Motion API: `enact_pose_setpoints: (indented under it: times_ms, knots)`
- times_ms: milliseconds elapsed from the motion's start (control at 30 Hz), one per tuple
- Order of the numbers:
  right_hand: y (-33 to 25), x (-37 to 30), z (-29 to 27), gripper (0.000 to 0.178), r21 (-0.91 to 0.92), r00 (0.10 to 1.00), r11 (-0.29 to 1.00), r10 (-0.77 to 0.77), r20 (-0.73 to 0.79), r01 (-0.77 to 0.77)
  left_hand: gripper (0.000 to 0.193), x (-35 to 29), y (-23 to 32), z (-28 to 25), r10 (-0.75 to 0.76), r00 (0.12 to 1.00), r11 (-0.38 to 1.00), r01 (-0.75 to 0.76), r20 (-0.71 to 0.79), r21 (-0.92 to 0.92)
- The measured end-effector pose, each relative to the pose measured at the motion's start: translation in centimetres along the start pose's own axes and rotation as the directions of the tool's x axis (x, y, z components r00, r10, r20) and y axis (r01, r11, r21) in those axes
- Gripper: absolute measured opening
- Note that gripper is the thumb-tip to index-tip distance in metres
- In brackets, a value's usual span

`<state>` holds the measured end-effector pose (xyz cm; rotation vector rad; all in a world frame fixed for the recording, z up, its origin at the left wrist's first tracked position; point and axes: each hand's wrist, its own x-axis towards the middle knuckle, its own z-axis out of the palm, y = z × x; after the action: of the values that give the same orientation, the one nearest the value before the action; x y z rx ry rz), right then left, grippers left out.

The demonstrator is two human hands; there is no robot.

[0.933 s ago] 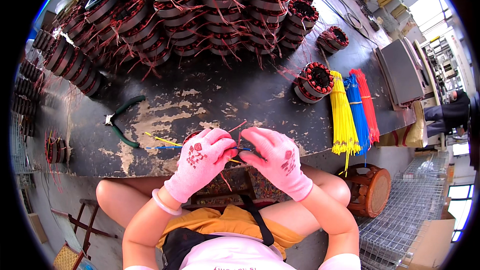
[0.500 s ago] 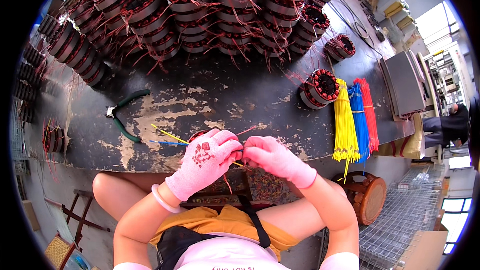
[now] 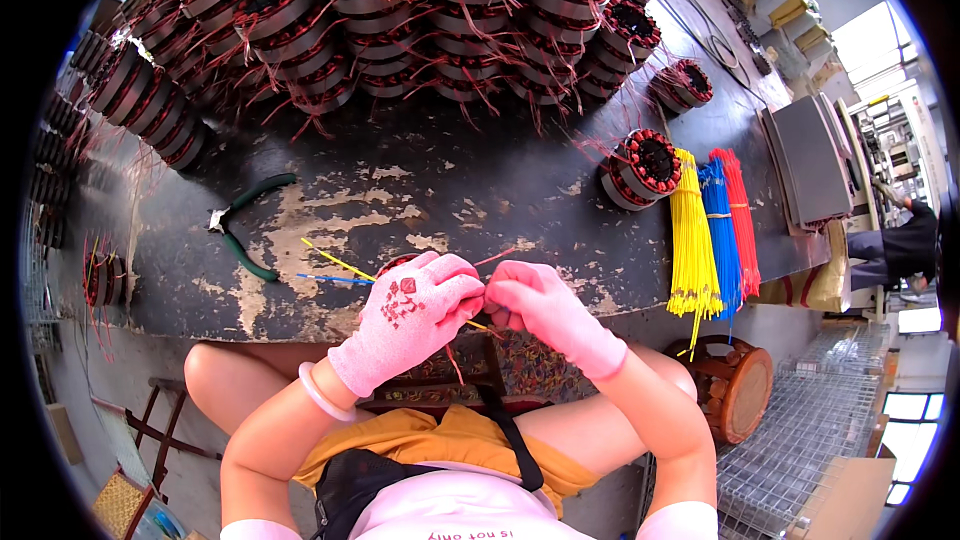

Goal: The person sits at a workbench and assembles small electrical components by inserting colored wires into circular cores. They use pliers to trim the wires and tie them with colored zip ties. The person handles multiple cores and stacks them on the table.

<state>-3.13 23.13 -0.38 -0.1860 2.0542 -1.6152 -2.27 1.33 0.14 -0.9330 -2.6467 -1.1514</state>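
Observation:
Both my hands wear pink gloves and meet at the near edge of the table. My left hand (image 3: 415, 312) is wrapped over a wire-wound motor stator, of which only a bit of red winding (image 3: 397, 263) shows past the knuckles. A yellow wire (image 3: 340, 259) and a blue wire (image 3: 335, 280) stick out to its left. Reddish lead wires (image 3: 497, 255) poke out on the far and near sides. My right hand (image 3: 545, 315) is closed in a pinch against my left fingertips; what it pinches is hidden by the fingers.
Green-handled cutters (image 3: 232, 230) lie spread at left. Stacked stators (image 3: 470, 15) fill the back, with another pair (image 3: 640, 172) at right. Beside these lie yellow (image 3: 692, 250), blue (image 3: 716, 230) and red wire bundles (image 3: 738, 220). A wooden stool (image 3: 735, 390) stands below; a person (image 3: 905, 245) is far right.
My right hand's fingers have shifted slightly and drawn closer together near the left fingertips. The left hand keeps its hold on the stator. The view has shifted a little.

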Motion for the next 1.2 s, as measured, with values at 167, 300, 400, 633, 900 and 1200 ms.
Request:
enact_pose_setpoints:
  times_ms: [167, 300, 400, 633, 900, 1200]
  knots:
    - [-2.4, -1.5, 0.2, 0.019, -0.375, 0.996, 0.927, -0.016, -0.083, -0.016, 0.012, -0.2, -0.2, 0.0, -0.010, 1.000, 1.000, 0.010, -0.011, -0.025]
    - [-2.0, -2.5, 1.1, 0.029, -0.892, 0.725, 0.353, -0.688, -0.042, 0.283, 0.012, 0.0, -0.1, 0.0, -0.025, 1.000, 0.999, 0.024, -0.013, -0.040]
    - [-0.3, -2.1, 1.1, 0.032, -0.862, 0.815, 0.421, -0.579, -0.015, 0.283, 0.013, 0.1, 0.1, -0.1, -0.024, 1.000, 0.999, 0.024, -0.004, -0.035]
    - [-1.1, -2.2, 0.3, 0.016, -0.079, 0.997, 0.994, 0.075, 0.018, -0.073, 0.014, 0.0, -0.1, -0.2, -0.014, 1.000, 0.999, 0.014, 0.002, -0.042]
    - [-0.8, -1.5, 0.6, 0.020, -0.257, 0.996, 0.965, -0.065, -0.060, 0.048, 0.013, 0.1, 0.2, -0.1, -0.023, 1.000, 0.999, 0.024, 0.010, -0.034]
    - [0.0, -2.9, 1.0, 0.049, -0.885, 0.741, 0.405, -0.662, -0.112, 0.229, 0.014, 0.1, 0.0, 0.0, -0.039, 0.999, 0.998, 0.039, 0.007, -0.053]
